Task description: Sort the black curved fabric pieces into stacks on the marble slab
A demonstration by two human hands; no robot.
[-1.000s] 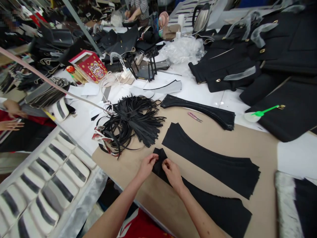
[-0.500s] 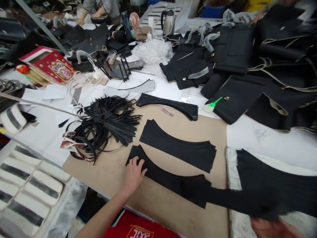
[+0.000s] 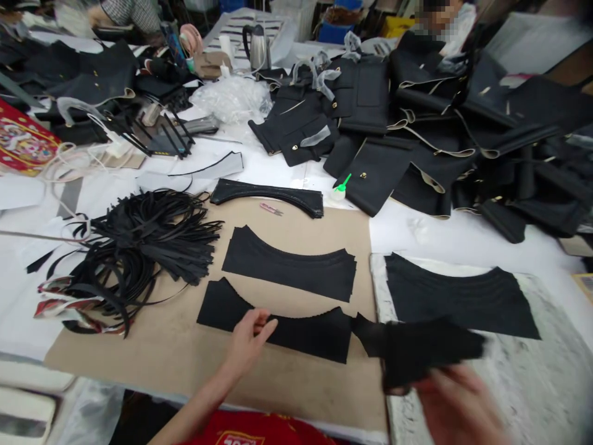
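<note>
No text is legible, even on the red shirt (image 3: pixel 282 431).

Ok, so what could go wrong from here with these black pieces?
The held black piece reaches well beyond the right hand, so it might fold or crease. The left hand, at the front black panel, could nudge it askew. The pink snips lie loose on the brown sheet and might scratch anything dragged across them.

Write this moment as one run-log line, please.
left hand: at near black panel | right hand: holding blurred black piece | pink snips: on brown surface
</note>
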